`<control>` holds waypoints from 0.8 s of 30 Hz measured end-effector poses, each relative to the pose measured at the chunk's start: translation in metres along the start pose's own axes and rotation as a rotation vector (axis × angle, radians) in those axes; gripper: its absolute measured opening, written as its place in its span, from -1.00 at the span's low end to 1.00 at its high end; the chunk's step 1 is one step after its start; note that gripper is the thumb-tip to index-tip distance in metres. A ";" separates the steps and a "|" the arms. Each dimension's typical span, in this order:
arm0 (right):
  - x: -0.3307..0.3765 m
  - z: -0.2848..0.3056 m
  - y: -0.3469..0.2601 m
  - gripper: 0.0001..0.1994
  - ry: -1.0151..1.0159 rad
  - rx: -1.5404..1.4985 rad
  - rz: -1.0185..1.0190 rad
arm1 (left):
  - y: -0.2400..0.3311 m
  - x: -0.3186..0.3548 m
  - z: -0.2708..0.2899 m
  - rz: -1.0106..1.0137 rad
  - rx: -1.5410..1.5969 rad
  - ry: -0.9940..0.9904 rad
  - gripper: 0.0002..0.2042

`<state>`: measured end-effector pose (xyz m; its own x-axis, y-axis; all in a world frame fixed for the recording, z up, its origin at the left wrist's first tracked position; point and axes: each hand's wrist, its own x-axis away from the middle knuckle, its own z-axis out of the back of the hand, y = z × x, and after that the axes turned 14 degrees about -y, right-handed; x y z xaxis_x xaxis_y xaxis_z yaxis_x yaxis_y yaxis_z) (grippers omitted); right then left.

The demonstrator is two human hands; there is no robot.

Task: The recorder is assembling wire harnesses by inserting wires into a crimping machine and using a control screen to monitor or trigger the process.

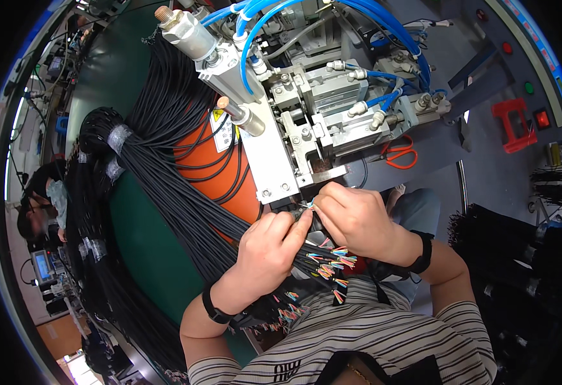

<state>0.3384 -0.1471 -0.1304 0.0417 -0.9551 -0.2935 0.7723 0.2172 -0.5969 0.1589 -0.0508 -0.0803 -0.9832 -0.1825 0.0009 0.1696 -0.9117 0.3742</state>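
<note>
My left hand [269, 245] and my right hand [361, 221] meet just below the front of a metal pneumatic machine [269, 157]. Between their fingertips is a black cable's end with thin coloured wires [309, 205] fanning out. The left fingers pinch the cable, whose body is mostly hidden by the hand. The right thumb and forefinger are closed on the small wires. Under my wrists lies a bundle of black cables [178, 186], with stripped ends of red, yellow, blue and white wires [332, 266] toward my lap.
Orange-handled scissors [399, 153] and a red plastic piece [515, 125] lie right of the machine. Blue air hoses [383, 22] arch over it. More cable bundles [91, 192] run along the green surface [139, 256] at left. Another person [40, 199] sits at far left.
</note>
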 end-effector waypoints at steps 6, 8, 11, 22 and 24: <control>-0.003 0.011 -0.003 -0.87 -0.151 0.146 -0.009 | 0.002 -0.008 0.004 -0.043 -0.162 -0.075 -0.55; -0.001 0.010 0.000 -0.86 -0.144 0.126 -0.005 | 0.003 -0.008 0.004 -0.047 -0.185 -0.088 -0.55; 0.001 0.003 0.000 -0.86 -0.068 0.087 -0.009 | 0.004 -0.007 0.004 -0.042 -0.197 -0.094 -0.55; -0.007 0.012 -0.003 -0.87 -0.181 0.111 -0.047 | 0.007 -0.013 0.007 -0.016 -0.263 -0.131 -0.60; -0.005 0.004 0.008 -0.89 -0.088 -0.036 -0.045 | 0.007 -0.013 0.009 -0.008 -0.268 -0.137 -0.61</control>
<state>0.3465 -0.1412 -0.1309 0.0642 -0.9778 -0.1994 0.7514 0.1789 -0.6351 0.1725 -0.0515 -0.0693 -0.9814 -0.1400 0.1311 0.1556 -0.9809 0.1168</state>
